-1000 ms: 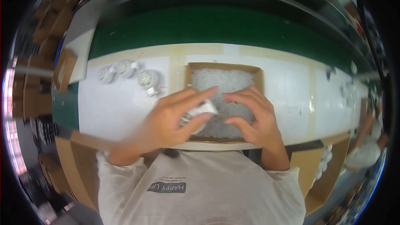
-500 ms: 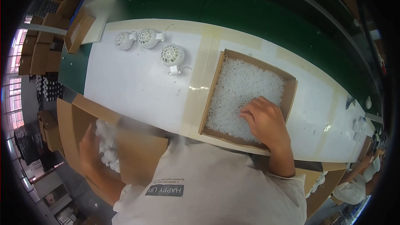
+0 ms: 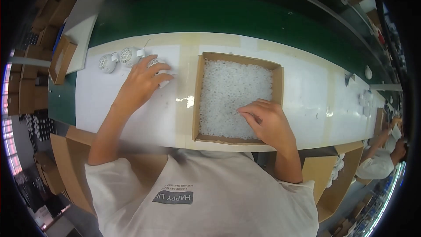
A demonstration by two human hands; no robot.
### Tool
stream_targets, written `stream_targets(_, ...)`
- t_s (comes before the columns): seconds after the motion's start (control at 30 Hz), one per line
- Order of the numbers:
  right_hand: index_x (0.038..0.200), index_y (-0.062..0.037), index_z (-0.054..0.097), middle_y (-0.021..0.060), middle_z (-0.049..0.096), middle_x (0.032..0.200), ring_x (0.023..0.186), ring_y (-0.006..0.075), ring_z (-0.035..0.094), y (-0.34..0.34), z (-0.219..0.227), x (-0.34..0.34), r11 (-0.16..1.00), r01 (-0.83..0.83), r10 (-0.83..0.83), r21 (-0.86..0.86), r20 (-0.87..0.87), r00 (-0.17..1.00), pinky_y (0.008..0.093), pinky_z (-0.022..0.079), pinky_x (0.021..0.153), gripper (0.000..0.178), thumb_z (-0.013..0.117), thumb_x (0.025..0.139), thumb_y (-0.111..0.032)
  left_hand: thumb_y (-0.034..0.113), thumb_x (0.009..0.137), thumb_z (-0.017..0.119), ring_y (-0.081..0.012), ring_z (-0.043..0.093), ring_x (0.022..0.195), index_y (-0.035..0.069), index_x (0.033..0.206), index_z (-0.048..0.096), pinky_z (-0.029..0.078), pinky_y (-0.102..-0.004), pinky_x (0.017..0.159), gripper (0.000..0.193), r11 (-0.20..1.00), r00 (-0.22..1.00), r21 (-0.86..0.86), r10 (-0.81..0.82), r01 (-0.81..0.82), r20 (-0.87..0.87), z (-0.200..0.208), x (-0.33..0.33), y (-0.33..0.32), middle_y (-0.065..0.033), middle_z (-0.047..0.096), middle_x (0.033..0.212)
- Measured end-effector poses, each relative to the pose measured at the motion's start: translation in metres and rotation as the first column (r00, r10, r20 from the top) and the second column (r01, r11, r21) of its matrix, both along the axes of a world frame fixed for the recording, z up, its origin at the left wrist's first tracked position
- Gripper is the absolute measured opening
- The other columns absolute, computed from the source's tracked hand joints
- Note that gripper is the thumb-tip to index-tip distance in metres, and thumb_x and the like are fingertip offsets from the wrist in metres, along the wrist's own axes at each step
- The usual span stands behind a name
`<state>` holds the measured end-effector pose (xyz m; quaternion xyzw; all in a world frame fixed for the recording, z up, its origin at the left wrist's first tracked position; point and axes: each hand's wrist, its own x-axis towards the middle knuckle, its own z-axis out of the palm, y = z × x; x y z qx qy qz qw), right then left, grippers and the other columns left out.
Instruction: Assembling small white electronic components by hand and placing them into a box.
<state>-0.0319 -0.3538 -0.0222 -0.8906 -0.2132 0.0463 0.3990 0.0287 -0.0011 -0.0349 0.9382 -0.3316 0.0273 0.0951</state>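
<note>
White round part (image 3: 157,64) under curled left hand (image 3: 142,83); right hand (image 3: 267,120) pinches pellets (image 3: 228,92).

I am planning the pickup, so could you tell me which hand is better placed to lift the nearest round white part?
Probably the left hand: it rests on that round white part, while the right hand is in the cardboard box.

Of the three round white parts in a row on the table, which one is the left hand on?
The rightmost round part, nearest the cardboard box: the left hand covers it, while the middle one and leftmost one lie untouched beside it.
</note>
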Motion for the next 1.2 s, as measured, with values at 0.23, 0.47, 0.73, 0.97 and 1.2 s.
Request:
stream_targets(0.23, 0.090, 0.0000, 0.073, 0.0104, 0.072, 0.083, 0.071, 0.0165, 0.061, -0.001, 0.009, -0.001, 0.938, 0.097, -0.094, 0.334, -0.024, 0.995, 0.0272, 0.047, 0.061, 0.013, 0.071, 0.080, 0.008, 0.006, 0.085, 0.071, -0.0273, 0.058, 0.117, 0.003, 0.117, 0.067, 0.047, -0.0368, 0.099, 0.032, 0.657, 0.878, -0.677, -0.046, -0.333, -0.477, 0.009, -0.021, -0.027, -0.0131, 0.062, 0.123)
stream_targets(0.47, 0.098, 0.0037, 0.070, 0.0121, 0.072, 0.088, 0.076, 0.0137, 0.061, 0.022, 0.017, -0.001, 0.736, 0.099, -0.005, 0.669, -0.141, 0.990, 0.0258, 0.047, 0.068, 0.016, 0.071, 0.083, 0.010, 0.014, 0.084, 0.075, -0.0265, 0.062, 0.107, -0.001, 0.117, 0.066, 0.050, -0.0351, 0.090, 0.037, 0.556, 0.922, -0.816, -0.212, -0.159, -0.324, 0.033, -0.049, -0.092, -0.0142, 0.065, 0.115)
stream_targets(0.73, 0.101, 0.0034, 0.068, 0.0120, 0.072, 0.092, 0.077, 0.0124, 0.059, 0.023, 0.017, -0.007, 0.700, 0.180, 0.010, 0.691, -0.262, 0.965, 0.0248, 0.045, 0.069, 0.018, 0.070, 0.085, 0.009, 0.012, 0.082, 0.077, -0.0286, 0.063, 0.104, 0.001, 0.114, 0.069, 0.051, -0.0361, 0.088, 0.035, 0.585, 0.942, -0.809, -0.239, -0.054, -0.236, 0.030, -0.047, -0.105, -0.0135, 0.065, 0.115)
stream_targets(0.97, 0.099, -0.0014, 0.069, 0.0064, 0.066, 0.094, 0.079, 0.0117, 0.055, 0.022, 0.018, 0.003, 0.835, 0.044, -0.034, 0.548, -0.028, 0.999, 0.0251, 0.041, 0.065, 0.020, 0.075, 0.080, 0.004, 0.010, 0.082, 0.075, -0.0293, 0.061, 0.105, 0.002, 0.123, 0.067, 0.050, -0.0359, 0.089, 0.042, 0.556, 0.928, -0.831, -0.307, -0.006, -0.212, 0.029, -0.052, -0.110, -0.0165, 0.058, 0.120)
stream_targets(1.2, 0.093, -0.0020, 0.070, 0.0056, 0.062, 0.097, 0.083, 0.0128, 0.056, 0.024, 0.019, 0.001, 0.743, 0.095, 0.041, 0.663, -0.186, 0.982, 0.0251, 0.041, 0.067, 0.015, 0.075, 0.080, 0.003, 0.012, 0.086, 0.071, -0.0310, 0.054, 0.109, 0.000, 0.137, 0.057, 0.046, -0.0364, 0.094, 0.054, 0.556, 0.895, -0.831, -0.378, 0.013, -0.239, 0.028, -0.057, -0.115, -0.0189, 0.048, 0.125)
